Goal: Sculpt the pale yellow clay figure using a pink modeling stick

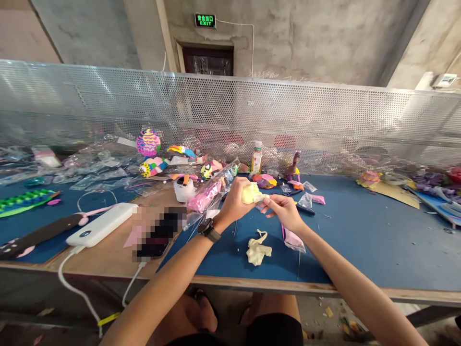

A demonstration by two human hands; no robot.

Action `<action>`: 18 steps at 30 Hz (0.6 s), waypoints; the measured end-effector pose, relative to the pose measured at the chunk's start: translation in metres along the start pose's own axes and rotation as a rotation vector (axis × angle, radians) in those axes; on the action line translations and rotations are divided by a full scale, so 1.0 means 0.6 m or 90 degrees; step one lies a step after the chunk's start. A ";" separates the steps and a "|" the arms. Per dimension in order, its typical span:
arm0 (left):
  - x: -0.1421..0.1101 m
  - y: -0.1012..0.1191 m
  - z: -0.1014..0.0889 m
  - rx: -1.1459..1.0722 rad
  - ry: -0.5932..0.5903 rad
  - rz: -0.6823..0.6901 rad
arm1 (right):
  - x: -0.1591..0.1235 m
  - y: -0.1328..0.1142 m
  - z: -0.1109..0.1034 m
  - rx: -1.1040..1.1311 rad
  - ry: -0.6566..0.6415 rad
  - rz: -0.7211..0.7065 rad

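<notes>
My left hand (233, 201), with a dark watch on its wrist, is wrapped round a lump of pale yellow modelling clay (251, 193) above the table. From the lump a thin end reaches to the right, where my right hand (284, 209) pinches it between thumb and fingers. Below both hands, a torn cream-coloured piece of clay (258, 251) lies on the blue table surface (223, 259). Under my right forearm rests a clear packet with pink clay (293, 239).
A white power bank (103, 225) and a phone (156, 235) lie to the left, with cables hanging over the edge. Behind stand a bottle (257, 157), a brown clay figure (293, 168) and several colourful clay pieces. A perforated metal screen (324, 125) closes off the back.
</notes>
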State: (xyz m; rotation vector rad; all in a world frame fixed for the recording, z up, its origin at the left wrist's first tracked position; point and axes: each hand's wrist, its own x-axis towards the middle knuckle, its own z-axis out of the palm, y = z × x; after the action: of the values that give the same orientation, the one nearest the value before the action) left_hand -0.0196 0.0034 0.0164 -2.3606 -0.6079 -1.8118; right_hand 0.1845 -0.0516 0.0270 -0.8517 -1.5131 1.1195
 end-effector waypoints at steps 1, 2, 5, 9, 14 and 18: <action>0.001 0.002 0.000 -0.009 0.000 -0.010 | 0.000 0.001 -0.001 0.008 -0.003 -0.004; 0.003 0.004 0.000 -0.018 0.000 -0.024 | 0.000 0.002 -0.002 0.019 -0.007 -0.006; 0.006 0.010 0.000 -0.044 0.004 -0.060 | 0.002 0.009 -0.003 0.077 -0.024 0.015; 0.006 0.012 -0.002 -0.060 -0.016 -0.056 | 0.008 0.019 -0.003 0.203 -0.057 0.101; 0.001 0.007 0.000 -0.068 -0.050 -0.028 | 0.011 0.015 0.001 0.364 -0.041 0.212; -0.003 0.001 0.003 -0.054 -0.055 -0.014 | 0.011 0.006 0.008 0.417 -0.043 0.301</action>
State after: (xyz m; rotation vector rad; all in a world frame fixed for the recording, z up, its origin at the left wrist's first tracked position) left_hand -0.0182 0.0028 0.0141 -2.5081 -0.5802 -1.7861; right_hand 0.1782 -0.0456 0.0256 -0.7196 -0.9003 1.8677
